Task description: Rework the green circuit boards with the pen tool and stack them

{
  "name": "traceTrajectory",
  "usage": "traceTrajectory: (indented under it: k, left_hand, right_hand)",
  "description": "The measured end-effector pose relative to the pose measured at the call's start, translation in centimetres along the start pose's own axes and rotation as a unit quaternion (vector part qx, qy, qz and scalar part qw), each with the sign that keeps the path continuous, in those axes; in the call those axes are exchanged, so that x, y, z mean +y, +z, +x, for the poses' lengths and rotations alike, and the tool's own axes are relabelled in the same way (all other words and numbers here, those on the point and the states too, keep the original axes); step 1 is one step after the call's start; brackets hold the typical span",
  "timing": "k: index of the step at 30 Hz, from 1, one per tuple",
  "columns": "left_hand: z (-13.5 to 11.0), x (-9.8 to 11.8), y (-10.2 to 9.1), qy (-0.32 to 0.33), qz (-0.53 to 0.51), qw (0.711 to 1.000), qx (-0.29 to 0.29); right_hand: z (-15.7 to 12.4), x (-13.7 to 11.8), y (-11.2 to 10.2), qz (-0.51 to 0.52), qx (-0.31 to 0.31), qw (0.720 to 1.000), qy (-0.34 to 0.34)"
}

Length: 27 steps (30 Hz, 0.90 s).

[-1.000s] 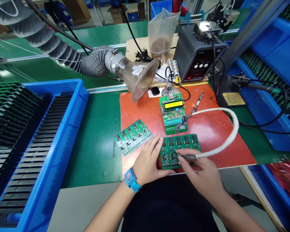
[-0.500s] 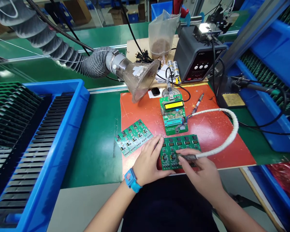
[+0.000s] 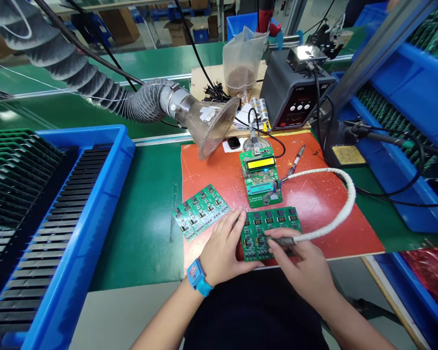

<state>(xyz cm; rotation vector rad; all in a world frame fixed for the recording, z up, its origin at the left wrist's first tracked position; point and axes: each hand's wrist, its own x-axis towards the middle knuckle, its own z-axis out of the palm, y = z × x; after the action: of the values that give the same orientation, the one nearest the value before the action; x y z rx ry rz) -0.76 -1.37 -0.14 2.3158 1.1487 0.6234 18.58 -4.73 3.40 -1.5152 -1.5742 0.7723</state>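
A green circuit board panel (image 3: pixel 272 221) with rows of small digit displays lies near the front edge of the red mat. My left hand (image 3: pixel 224 243) grips its left end, fingers at the upper corner and thumb along the near edge. Between the thumb and fingers of my right hand (image 3: pixel 306 262) is a dark probe (image 3: pixel 282 240) on a white wrapped cable (image 3: pixel 346 209). Its tip is over the middle of the panel; whether it touches is hidden by my fingers. The cable runs to a green programmer board (image 3: pixel 262 187) with a lit yellow screen. Another circuit board panel (image 3: pixel 201 212) lies left of my left hand.
A fume extraction hood (image 3: pixel 213 124) hangs over the mat's far left. Behind stand a soldering station (image 3: pixel 295 92) and a plastic bag (image 3: pixel 243 63). A pen (image 3: pixel 296 159) lies on the mat (image 3: pixel 332 233). Blue bins (image 3: pixel 109 150) with slotted racks flank the bench.
The whole view has shifted slightly, so the bench items appear a little lower. Both hands keep their places on the panel and probe.
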Motion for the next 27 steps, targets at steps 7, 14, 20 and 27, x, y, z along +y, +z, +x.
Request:
traceTrajectory:
  k: [7,14,20,27]
  left_hand:
    - [-0.01,-0.02,0.06,-0.001,0.001,1.0,0.001]
    - [-0.02,0.02,0.02,-0.002,0.003,1.0,0.003]
    - [-0.05,-0.04,0.14,-0.001,0.004,1.0,0.007]
    - [0.1,-0.13,0.09,0.005,-0.001,1.0,0.009]
  right_hand:
    - [-0.04,0.2,0.06,0.003,0.004,1.0,-0.008]
    - [-0.05,0.25,0.14,0.007,0.005,1.0,-0.008]
    - [-0.07,0.22,0.09,0.004,0.012,1.0,-0.014]
    - [-0.13,0.38,-0.15,0.012,0.0,1.0,-0.003]
